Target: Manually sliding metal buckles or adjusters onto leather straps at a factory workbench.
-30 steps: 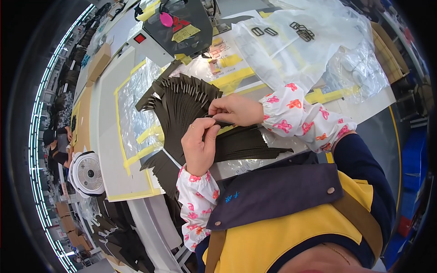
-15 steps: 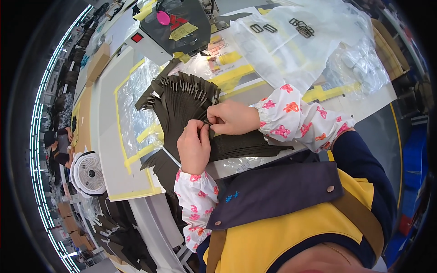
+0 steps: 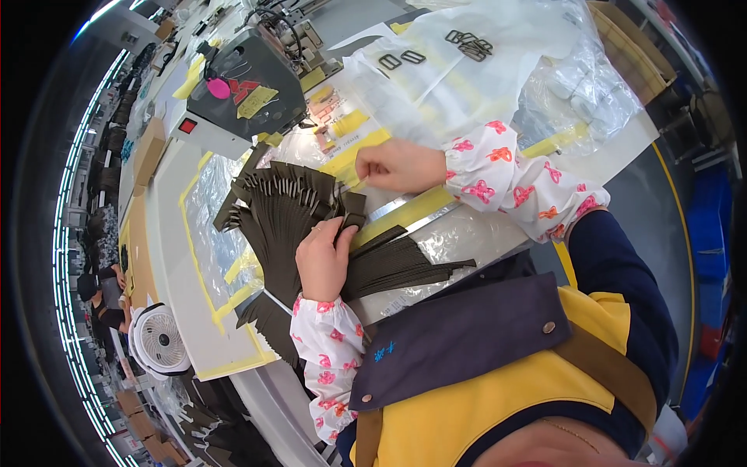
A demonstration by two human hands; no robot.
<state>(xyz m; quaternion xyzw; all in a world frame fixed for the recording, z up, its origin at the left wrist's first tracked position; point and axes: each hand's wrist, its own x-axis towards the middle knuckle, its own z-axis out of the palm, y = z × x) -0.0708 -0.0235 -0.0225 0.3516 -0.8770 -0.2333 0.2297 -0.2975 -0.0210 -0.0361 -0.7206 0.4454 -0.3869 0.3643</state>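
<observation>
A fanned bundle of dark olive webbing straps point(image 3: 274, 222) lies on the table in front of me, with pale slits showing along its far end. My left hand point(image 3: 323, 258) pinches a folded strap end point(image 3: 352, 207) between thumb and fingers at the bundle's right side. More straps point(image 3: 397, 265) spread rightward beyond that hand, toward the near table edge. My right hand point(image 3: 399, 166) hovers farther out, to the right of the strap end and apart from it. Its fingers are curled together, and whatever they may hold is hidden.
A dark machine point(image 3: 253, 82) with a red switch stands beyond the straps. Several oval metal slider buckles point(image 3: 471, 45) lie on white plastic sheeting point(image 3: 436, 93) at the far right. A white fan point(image 3: 159, 340) is at the left; a person point(image 3: 105, 296) sits behind it.
My right hand has drawn away from the left, outward and slightly right. The left hand stays on the straps, and a folded strap end now shows beside it. The view has shifted.
</observation>
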